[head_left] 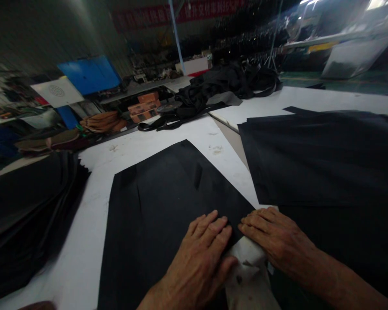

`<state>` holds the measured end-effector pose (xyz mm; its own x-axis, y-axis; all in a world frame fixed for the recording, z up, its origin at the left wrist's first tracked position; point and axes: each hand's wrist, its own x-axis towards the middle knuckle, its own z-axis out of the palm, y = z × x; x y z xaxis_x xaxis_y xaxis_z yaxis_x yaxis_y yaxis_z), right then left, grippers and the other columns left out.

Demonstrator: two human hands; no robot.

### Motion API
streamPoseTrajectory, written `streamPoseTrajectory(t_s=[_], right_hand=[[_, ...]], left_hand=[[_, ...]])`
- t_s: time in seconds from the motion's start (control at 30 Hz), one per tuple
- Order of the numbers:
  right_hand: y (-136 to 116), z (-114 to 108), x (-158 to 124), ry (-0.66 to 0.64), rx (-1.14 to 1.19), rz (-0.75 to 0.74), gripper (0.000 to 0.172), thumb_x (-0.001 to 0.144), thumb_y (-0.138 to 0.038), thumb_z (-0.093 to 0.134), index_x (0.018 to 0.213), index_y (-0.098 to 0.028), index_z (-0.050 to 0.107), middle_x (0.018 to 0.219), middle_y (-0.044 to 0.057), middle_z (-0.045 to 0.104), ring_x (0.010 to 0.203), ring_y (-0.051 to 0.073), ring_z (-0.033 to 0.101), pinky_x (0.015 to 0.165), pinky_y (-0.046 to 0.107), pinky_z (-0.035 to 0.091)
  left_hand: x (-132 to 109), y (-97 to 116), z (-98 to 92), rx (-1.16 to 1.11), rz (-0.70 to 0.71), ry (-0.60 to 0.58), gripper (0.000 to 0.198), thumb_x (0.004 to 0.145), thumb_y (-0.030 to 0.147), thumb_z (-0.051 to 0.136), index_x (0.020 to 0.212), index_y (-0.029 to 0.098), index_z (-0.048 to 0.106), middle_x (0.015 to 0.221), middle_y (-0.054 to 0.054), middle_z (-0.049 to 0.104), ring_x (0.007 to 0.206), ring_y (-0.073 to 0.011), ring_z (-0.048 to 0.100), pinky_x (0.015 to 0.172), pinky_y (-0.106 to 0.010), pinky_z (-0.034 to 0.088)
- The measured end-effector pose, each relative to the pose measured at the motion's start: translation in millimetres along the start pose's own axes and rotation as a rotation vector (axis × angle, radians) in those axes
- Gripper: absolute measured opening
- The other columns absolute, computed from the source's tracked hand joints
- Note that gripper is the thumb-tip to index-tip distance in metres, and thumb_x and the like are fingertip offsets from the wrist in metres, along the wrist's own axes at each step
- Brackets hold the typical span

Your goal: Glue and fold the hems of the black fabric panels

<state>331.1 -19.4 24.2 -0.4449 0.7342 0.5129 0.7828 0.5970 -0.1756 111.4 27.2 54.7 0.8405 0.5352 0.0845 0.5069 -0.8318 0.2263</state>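
A dark fabric panel lies flat on the white tabletop before me. My left hand rests palm down on its near right part, fingers stretched out and close together. At the panel's right corner lies my right hand, fingertips on the fabric edge and fingers extended. Below and between the hands, a pale crumpled piece of cloth or padding shows at the table edge. Neither hand grips anything that I can see.
More dark fabric panels are spread on the right. A thick stack of dark cloth stands on the left. At the back lie a heap of black straps, orange-brown boxes and folded brown cloth.
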Motion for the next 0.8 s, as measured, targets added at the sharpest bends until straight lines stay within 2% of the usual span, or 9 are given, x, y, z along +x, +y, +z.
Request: streamPoseTrajectory(t_s=[0.13, 0.23, 0.37, 0.53, 0.8], right_hand=[[-2.6, -2.0, 3.1, -0.013, -0.023, 0.008, 0.028, 0.09, -0.007, 0.035, 0.101, -0.015, 0.06, 0.095, 0.005, 0.064, 0.084, 0.021, 0.055, 0.078, 0.037, 0.042], [-5.4, -3.5, 4.3, -0.028, -0.058, 0.012, 0.027, 0.086, -0.004, 0.037, 0.098, -0.015, 0.06, 0.093, 0.005, 0.064, 0.082, 0.021, 0.056, 0.076, 0.036, 0.043], [-9.3, 0.1, 0.0, -0.052, -0.171, -0.012, 0.04, 0.08, -0.001, 0.039, 0.116, -0.013, 0.054, 0.096, 0.008, 0.064, 0.083, 0.022, 0.057, 0.075, 0.038, 0.046], [-14.6, 4.4, -5.2, -0.041, -0.26, 0.033, 0.046, 0.074, 0.0, 0.043, 0.115, -0.014, 0.056, 0.106, 0.01, 0.063, 0.09, 0.025, 0.057, 0.079, 0.039, 0.047], [-13.9, 1.6, -1.2, -0.025, -0.275, 0.036, 0.041, 0.074, 0.001, 0.044, 0.109, -0.013, 0.061, 0.101, 0.01, 0.065, 0.087, 0.023, 0.059, 0.078, 0.037, 0.049]], left_hand=[[6.0, 13.5, 10.1, -0.027, -0.018, -0.032, 0.04, 0.091, 0.033, 0.045, 0.129, 0.02, 0.046, 0.134, -0.005, 0.05, 0.125, -0.0233, 0.043, 0.103, -0.042, 0.042], [6.6, 15.0, 12.0, -0.025, -0.037, -0.029, 0.038, 0.091, 0.028, 0.046, 0.129, 0.021, 0.047, 0.135, -0.004, 0.05, 0.125, -0.0228, 0.043, 0.104, -0.042, 0.041], [5.7, 15.8, 11.7, -0.016, -0.036, -0.026, 0.044, 0.091, 0.031, 0.047, 0.133, 0.02, 0.041, 0.136, -0.004, 0.049, 0.126, -0.0234, 0.042, 0.104, -0.042, 0.04], [1.3, 17.4, 16.1, 0.021, -0.049, -0.02, 0.045, 0.093, 0.037, 0.04, 0.135, 0.022, 0.037, 0.139, -0.003, 0.044, 0.128, -0.0232, 0.04, 0.104, -0.043, 0.04], [-5.9, 18.8, 10.8, 0.044, -0.049, 0.009, 0.036, 0.093, 0.033, 0.041, 0.125, 0.019, 0.049, 0.132, -0.005, 0.052, 0.124, -0.0219, 0.046, 0.103, -0.041, 0.04]])
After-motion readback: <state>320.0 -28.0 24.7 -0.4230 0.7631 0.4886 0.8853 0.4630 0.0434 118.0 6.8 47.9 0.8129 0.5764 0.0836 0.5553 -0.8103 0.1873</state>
